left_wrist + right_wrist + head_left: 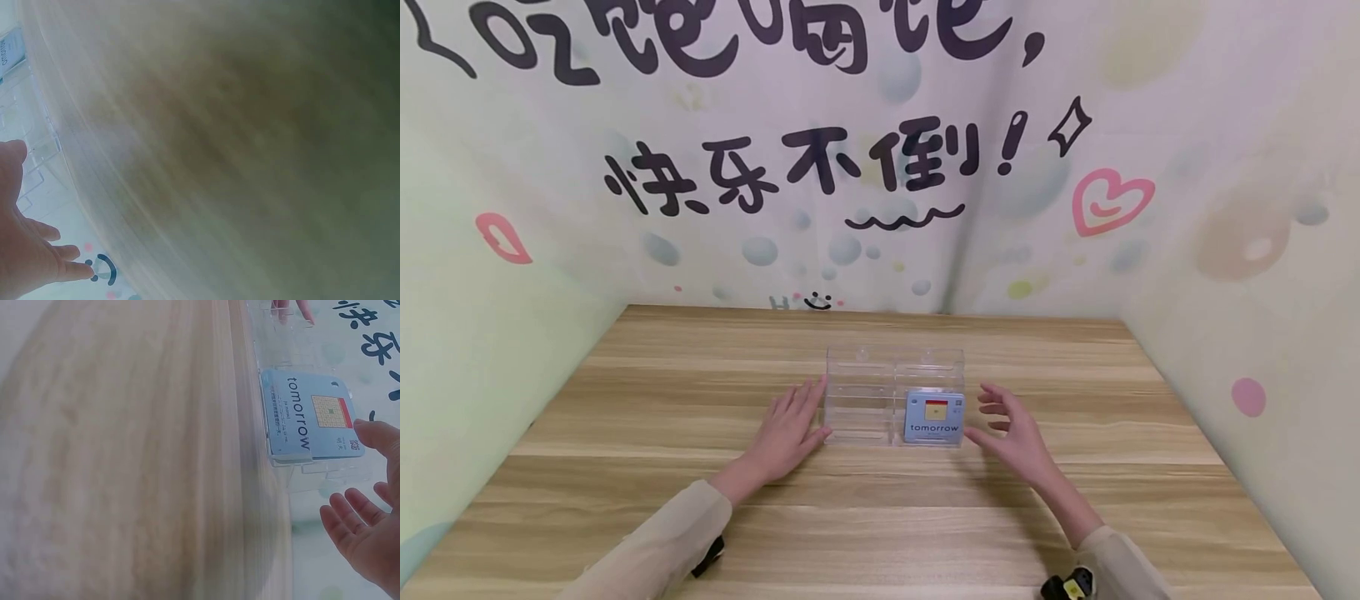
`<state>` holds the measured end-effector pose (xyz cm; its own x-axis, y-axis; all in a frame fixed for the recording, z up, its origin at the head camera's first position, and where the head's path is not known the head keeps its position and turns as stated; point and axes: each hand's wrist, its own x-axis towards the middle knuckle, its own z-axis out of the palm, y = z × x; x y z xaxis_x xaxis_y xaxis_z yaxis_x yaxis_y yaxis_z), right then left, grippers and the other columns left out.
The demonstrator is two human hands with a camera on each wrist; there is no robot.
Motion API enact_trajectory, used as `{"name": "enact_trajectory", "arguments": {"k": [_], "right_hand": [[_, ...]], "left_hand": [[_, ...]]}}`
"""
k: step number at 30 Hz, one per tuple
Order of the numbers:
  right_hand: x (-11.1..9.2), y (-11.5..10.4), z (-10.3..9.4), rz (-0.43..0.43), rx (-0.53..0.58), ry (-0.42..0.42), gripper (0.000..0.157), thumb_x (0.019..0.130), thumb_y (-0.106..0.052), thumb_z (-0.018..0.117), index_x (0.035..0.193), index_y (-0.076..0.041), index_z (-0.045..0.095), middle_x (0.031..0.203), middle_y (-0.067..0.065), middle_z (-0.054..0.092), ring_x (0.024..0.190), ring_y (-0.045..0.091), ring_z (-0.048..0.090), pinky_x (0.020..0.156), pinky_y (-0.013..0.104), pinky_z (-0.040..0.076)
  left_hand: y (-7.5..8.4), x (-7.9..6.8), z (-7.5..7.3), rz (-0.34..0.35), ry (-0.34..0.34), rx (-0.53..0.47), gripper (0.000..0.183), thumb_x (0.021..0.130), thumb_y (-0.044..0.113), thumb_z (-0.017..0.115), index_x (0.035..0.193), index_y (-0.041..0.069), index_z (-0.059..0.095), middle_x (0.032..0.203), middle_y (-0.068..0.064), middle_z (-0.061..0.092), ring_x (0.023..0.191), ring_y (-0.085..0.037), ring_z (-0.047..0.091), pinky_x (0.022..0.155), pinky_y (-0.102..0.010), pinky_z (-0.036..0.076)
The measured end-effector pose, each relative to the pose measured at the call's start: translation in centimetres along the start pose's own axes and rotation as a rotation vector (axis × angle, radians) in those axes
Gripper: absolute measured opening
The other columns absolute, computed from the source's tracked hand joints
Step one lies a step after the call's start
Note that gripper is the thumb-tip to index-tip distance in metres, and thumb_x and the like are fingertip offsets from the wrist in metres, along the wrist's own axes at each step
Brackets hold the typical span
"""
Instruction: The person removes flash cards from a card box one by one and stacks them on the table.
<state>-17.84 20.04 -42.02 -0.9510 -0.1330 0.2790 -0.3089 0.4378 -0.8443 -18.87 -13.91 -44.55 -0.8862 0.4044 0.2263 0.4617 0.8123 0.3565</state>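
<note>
A clear plastic card holder (859,392) with two columns of tiered slots stands on the table. In its lower right slot sits a stack of light blue cards (934,417), the front one reading "tomorrow" above small print in the right wrist view. My left hand (786,429) touches the holder's left side with fingers straight and thumb near the front corner. My right hand (1017,433) is at the holder's right side, fingers spread and loosely bent, thumb close to the cards' edge; whether the thumb touches is unclear. Nothing is held in either hand.
The wood-grain table (880,533) reaches back to a printed cloth wall (737,250) with black lettering, hearts and bubbles. Cloth walls also flank the table on both sides. A dark wrist device (1067,585) shows at the right sleeve.
</note>
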Motion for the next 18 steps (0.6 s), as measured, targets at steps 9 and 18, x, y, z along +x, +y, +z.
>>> {"name": "enact_trajectory", "arguments": {"k": [9,18], "right_hand": [[0.2,-0.7,0.4,0.017,0.037,-0.003,0.064,0.072,0.005,0.072,0.127,0.009,0.04,0.115,0.029,0.051,0.102,0.042,0.052,0.082,0.052,0.046],[0.5,1.5,0.9,0.0,0.057,0.018,0.059,0.073,0.001,0.072,0.125,0.006,0.044,0.111,0.024,0.054,0.098,0.037,0.055,0.08,0.046,0.049]], "left_hand": [[0.0,0.0,0.1,0.001,0.011,-0.007,0.072,0.092,0.031,0.053,0.146,0.011,0.011,0.143,-0.025,0.027,0.128,-0.048,0.024,0.099,-0.065,0.019],[-0.1,0.0,0.2,0.003,0.022,-0.006,0.072,0.091,0.031,0.054,0.146,0.01,0.013,0.142,-0.027,0.028,0.127,-0.049,0.026,0.098,-0.065,0.02]]}}
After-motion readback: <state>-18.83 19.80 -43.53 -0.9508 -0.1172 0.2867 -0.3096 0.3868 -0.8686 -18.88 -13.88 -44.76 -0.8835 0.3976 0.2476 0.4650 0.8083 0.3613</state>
